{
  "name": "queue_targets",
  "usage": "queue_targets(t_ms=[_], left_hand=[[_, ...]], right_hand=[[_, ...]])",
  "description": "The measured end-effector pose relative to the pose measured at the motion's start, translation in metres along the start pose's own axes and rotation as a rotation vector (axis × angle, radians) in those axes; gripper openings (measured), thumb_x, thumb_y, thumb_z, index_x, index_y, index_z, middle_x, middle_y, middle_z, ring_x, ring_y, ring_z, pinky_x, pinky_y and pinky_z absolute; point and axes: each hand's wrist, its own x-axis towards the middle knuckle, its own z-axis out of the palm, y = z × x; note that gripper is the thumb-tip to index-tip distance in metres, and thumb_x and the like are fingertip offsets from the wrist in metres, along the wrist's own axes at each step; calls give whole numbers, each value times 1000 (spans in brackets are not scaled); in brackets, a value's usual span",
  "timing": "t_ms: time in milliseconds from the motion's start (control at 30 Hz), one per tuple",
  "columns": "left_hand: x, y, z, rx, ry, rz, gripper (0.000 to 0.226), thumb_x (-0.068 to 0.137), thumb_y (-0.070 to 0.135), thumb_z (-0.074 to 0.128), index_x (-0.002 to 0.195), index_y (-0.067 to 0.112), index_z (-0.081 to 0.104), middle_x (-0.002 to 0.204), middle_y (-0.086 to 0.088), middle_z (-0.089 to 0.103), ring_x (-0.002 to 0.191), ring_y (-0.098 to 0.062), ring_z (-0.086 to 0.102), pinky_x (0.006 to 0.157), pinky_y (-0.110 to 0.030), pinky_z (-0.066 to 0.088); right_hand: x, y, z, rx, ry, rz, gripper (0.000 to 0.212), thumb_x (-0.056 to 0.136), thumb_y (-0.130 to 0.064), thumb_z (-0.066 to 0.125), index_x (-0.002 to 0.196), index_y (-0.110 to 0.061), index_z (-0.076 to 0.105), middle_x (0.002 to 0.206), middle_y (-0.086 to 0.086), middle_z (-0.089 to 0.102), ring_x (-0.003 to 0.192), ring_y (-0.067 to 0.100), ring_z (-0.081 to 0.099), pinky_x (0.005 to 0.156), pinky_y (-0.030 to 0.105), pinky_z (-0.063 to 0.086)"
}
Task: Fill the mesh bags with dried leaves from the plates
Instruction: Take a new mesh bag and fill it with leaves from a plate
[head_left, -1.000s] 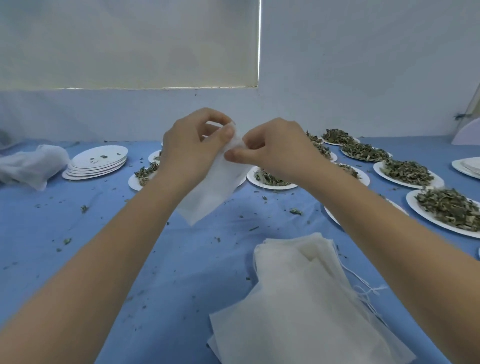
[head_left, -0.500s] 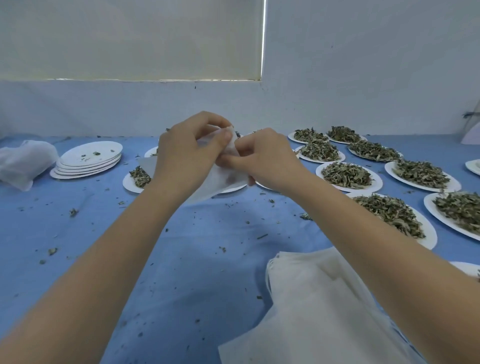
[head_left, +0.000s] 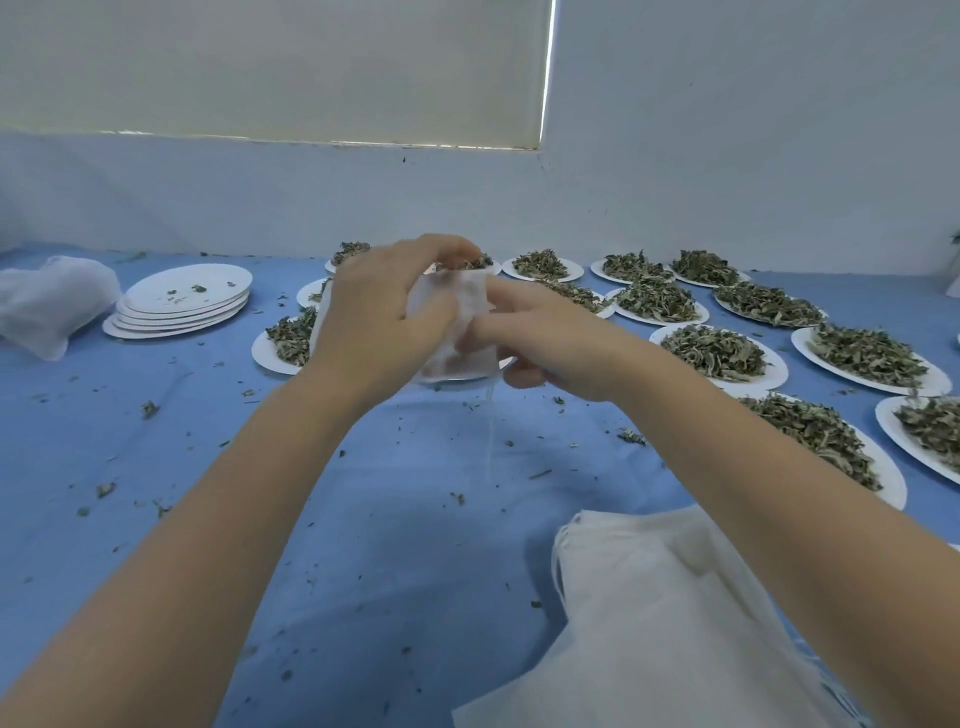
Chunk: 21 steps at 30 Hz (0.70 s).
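Observation:
A white mesh bag (head_left: 467, 306) is held up over the blue table, gripped from both sides. My left hand (head_left: 379, 317) pinches its left edge and top, and my right hand (head_left: 540, 343) holds its right edge with fingers tucked into the fabric. A thin drawstring (head_left: 491, 436) dangles below it. A plate of dried leaves (head_left: 285, 338) lies just left of my left hand. More white plates heaped with dried leaves (head_left: 717, 351) spread across the right and far side. A pile of flat mesh bags (head_left: 675, 623) lies near me at lower right.
A stack of used white plates (head_left: 182, 301) stands at the far left, with a filled white bag (head_left: 47, 301) beside it. Leaf crumbs are scattered over the blue tablecloth (head_left: 389, 519). A pale wall runs behind the table.
Both hands moved forward over the plates with the bag, which went from hanging flat to being spread between the fingers. The view shifted left and down, showing more plates on the right.

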Motion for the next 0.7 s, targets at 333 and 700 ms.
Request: queue_targets(t_ms=[333,700], left_hand=[[-8,-24,20,382,-140,147,85,69,19,73,141,7,29,133,-10,46,122,-30,40,102,-31,25],[-4,-64,-13,624,-127,-122,66,75,9,59,135,14,32,123,-6,50,99,-29,51,63,-30,30]], right_hand=[[10,-1,-10,435,-325,127,36,91,-31,30,110,-12,53,85,6,47,67,21,25,36,18,30],[55,-16,0,202,-135,119,51,90,-53,48,106,-8,64,90,11,66,71,20,59,50,22,45]])
